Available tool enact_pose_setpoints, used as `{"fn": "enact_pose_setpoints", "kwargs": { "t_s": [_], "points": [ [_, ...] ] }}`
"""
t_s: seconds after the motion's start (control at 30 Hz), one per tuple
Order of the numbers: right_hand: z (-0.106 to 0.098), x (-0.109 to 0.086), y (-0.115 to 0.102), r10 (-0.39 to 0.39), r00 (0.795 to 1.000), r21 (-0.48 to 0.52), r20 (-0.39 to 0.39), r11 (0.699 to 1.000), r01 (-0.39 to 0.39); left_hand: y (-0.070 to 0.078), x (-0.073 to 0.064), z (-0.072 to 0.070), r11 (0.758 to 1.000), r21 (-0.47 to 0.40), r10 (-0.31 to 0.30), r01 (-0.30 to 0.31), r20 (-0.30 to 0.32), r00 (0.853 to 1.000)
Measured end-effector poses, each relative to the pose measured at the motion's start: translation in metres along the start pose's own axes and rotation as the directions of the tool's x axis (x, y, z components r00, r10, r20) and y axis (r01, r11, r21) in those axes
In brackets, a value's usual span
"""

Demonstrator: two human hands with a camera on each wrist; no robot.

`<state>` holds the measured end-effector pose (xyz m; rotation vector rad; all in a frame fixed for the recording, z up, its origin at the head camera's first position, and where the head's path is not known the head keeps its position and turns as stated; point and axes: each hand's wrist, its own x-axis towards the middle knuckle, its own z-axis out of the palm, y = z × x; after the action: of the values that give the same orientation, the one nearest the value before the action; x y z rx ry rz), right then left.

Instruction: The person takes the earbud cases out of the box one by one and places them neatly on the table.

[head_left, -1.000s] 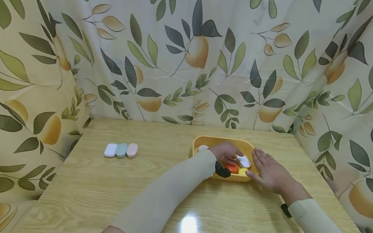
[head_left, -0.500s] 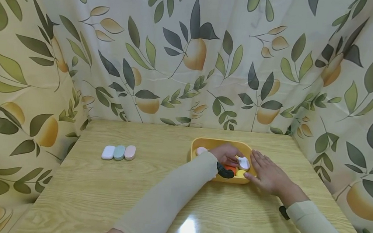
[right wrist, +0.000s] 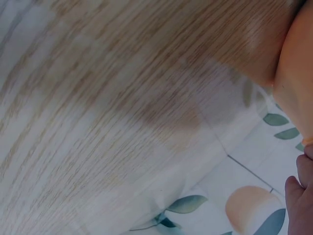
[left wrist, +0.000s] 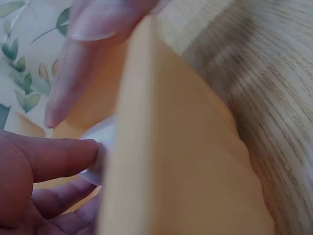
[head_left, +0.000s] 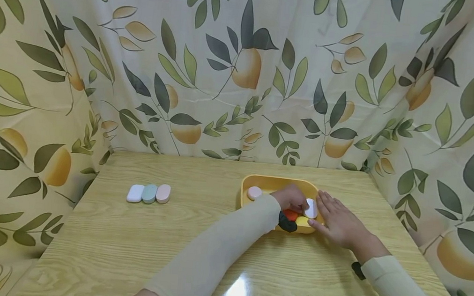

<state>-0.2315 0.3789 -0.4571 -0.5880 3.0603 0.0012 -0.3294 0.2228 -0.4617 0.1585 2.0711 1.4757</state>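
Note:
My left hand reaches into a yellow-orange tray at the table's right half. Its thumb and fingers pinch a small white rounded block near the tray's right end, also seen in the left wrist view as a white block behind the tray wall. Straight-fingered, my right hand rests along the tray's right rim. Also inside the tray are a pink round piece on the left, a red-orange piece and a yellow piece, both partly covered by the left hand and wrist camera.
On the left of the wooden table stands a touching row: a white rounded block, a teal one and a pink one. A leaf-and-fruit patterned curtain encloses the table's back and sides.
Inside the tray, my left fingers have closed in on the white block. More of the pink piece shows now. My right hand stays at the rim, and the head view has shifted slightly.

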Motion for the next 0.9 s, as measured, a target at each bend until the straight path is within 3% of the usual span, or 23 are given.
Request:
{"fn": "enact_pose_setpoints", "kwargs": {
  "t_s": [0.13,0.4,0.7,0.9],
  "points": [
    [0.000,0.000,-0.002,-0.013,1.000,0.005,-0.021,1.000,0.013,0.000,-0.002,0.003,0.999,0.054,-0.008,0.010,-0.034,0.999],
    [0.001,0.000,0.000,-0.006,1.000,0.007,-0.026,1.000,0.006,-0.002,-0.004,-0.001,0.995,-0.095,0.029,-0.029,0.004,1.000],
    [0.000,0.001,-0.002,0.011,1.000,0.021,0.005,1.000,-0.011,-0.003,-0.002,-0.021,0.972,-0.236,0.019,-0.001,0.077,0.997],
    [0.001,0.000,0.000,0.020,1.000,0.013,0.014,1.000,-0.020,-0.001,-0.002,-0.032,0.965,-0.264,0.025,0.002,0.100,0.995]
  ]
}}
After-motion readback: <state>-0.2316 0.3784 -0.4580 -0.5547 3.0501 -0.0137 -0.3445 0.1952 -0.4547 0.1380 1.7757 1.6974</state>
